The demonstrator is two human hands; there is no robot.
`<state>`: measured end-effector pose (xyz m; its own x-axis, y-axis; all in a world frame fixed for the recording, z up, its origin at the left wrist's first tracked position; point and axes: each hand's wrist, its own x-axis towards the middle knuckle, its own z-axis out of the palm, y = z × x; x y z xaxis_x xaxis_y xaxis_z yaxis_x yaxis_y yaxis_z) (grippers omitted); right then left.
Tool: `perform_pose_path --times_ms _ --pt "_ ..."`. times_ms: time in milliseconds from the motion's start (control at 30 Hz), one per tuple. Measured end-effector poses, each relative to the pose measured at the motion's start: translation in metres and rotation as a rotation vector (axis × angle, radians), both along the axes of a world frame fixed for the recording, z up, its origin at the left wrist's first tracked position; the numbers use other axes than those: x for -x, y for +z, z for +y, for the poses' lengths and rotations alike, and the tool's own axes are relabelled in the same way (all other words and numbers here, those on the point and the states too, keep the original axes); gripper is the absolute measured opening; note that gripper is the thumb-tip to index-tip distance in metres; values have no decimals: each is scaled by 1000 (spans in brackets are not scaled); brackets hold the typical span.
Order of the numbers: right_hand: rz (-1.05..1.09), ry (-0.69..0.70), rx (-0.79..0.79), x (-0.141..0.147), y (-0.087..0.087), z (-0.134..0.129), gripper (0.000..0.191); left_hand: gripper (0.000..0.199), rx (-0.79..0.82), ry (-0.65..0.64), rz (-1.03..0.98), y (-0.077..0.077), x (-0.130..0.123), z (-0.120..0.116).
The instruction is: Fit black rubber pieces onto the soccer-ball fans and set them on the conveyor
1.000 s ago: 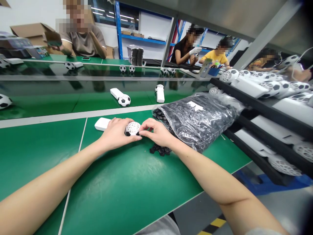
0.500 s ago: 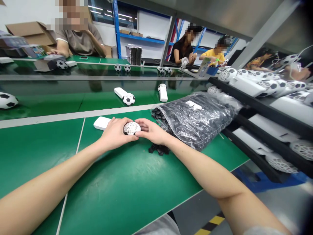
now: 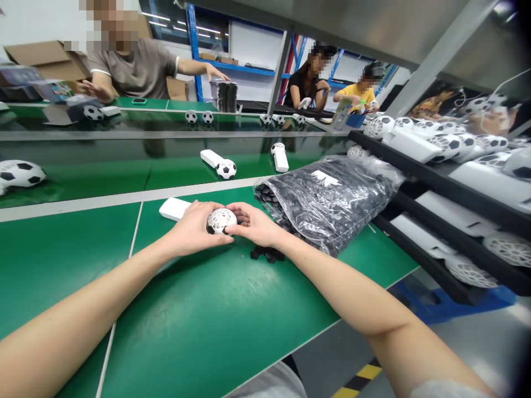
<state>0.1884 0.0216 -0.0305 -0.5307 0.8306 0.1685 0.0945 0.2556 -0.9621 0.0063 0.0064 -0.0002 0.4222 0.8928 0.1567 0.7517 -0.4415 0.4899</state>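
Across the green table, beside a clear bag of black pieces, left hand and right hand are pinching a football-patterned device between them!

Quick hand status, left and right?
Left hand: closed around the white ball-shaped head.
Right hand: fingers on the head's other side.

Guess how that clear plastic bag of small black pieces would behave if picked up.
The clear plastic bag would likely sag, its film being wrinkled and its filling loose. It looks heavy, being well filled. Some might spill: its left end seems open, with small black pieces lying nearby.
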Motion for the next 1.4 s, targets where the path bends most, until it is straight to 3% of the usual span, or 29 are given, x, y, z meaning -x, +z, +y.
perform_pose_path --times_ms 433,533,633,733,900,1133,1400 --pt "-64 -28 -114 2 -4 2 39 52 -74 16 -54 -8 -1 -1" --pt "-318 -154 -284 -7 6 14 27 62 -100 -39 -20 -11 -2 -2" --pt "-813 -447 -514 -24 15 27 24 68 -120 -82 15 -11 -1 -2" --pt "-1061 -566 -524 -37 17 32 28 67 -67 -132 57 -8 3 -1" --pt "-1160 -482 -505 -37 17 26 30 66 54 -137 135 -2 5 -3" --pt "-1173 -394 -467 -37 22 17 26 62 63 -23 118 -4 -5 -9" --pt "-1081 -353 -386 -52 18 29 16 59 186 -46 32 0 4 -5"
